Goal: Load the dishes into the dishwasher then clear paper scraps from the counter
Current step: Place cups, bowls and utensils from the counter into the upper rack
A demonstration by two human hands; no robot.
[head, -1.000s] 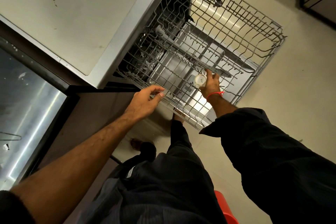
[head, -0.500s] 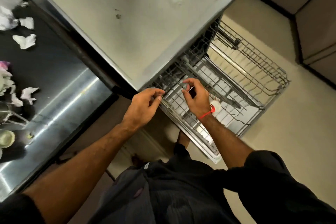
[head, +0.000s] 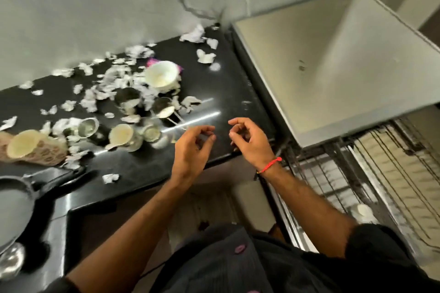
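Note:
My left hand (head: pixel 192 147) and my right hand (head: pixel 250 143) hover side by side over the front edge of the black counter (head: pixel 228 93), fingers loosely curled, holding nothing. Left of them lie a white bowl (head: pixel 162 75), cream cups (head: pixel 121 134), steel cups (head: pixel 88 127) and spoons, among several white paper scraps (head: pixel 202 56). At the right the dishwasher rack (head: pixel 392 173) is pulled out, with a small white cup (head: pixel 363 210) standing in it.
The grey dishwasher top (head: pixel 345 66) stands right of the counter. A dark pan (head: pixel 14 202) sits at the near left, and a patterned cup (head: pixel 35 147) lies on its side. A marble wall (head: pixel 119 7) backs the counter.
My right hand let go of the small white cup in the rack. Both hands left the rack and moved left over the counter as my view swung towards the dishes.

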